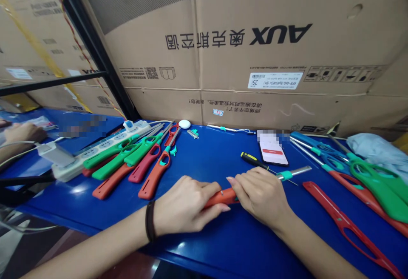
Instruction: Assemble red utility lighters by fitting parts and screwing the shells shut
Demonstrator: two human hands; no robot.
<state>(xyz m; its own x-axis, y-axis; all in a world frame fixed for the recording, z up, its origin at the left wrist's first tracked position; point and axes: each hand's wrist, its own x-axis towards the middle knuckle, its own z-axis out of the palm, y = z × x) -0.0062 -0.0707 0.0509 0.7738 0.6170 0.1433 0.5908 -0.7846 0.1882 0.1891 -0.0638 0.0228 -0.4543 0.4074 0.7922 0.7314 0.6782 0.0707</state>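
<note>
An orange long-nose lighter lies across both my hands above the blue table. My left hand is closed around its handle end at the left. Wrapped over the part toward the nozzle is my right hand, hiding the trigger area. A metal nozzle tube with a turquoise collar sticks out past the right hand. Behind that hand lies a black and yellow screwdriver, its shaft partly covered. A red lighter casing half rests to the right of my right hand.
Several green, red and orange lighters lie at left beside a white power strip. More lighters are piled at right near a plastic bag. A phone stands before a large cardboard box. Another person's hand shows far left.
</note>
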